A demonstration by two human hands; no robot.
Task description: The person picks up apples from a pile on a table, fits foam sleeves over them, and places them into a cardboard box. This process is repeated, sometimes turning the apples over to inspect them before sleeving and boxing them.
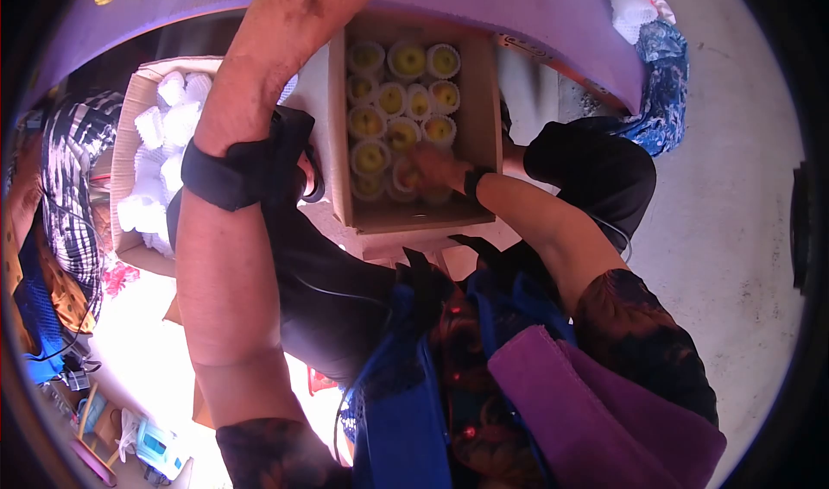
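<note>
Reaching into one of two cardboard cartons (423, 221), your right hand (440, 171) is resting among at least thirteen foam-netted yellow-green fruits (406, 58) inside; whether it's gripping one, I cannot tell. Your left arm (229, 282) is stretching forward, left hand beyond view.

The fruit (407, 59) over there is yellow-green, the foam nets (180, 124) white, the box (338, 144) brown. That table (518, 10) is purple. The person wears a dark shirt (652, 334) with a reddish-brown print, black trousers (596, 174) and a blue apron (393, 437). I spot a black-and-white patterned cloth (73, 191) too.
</note>
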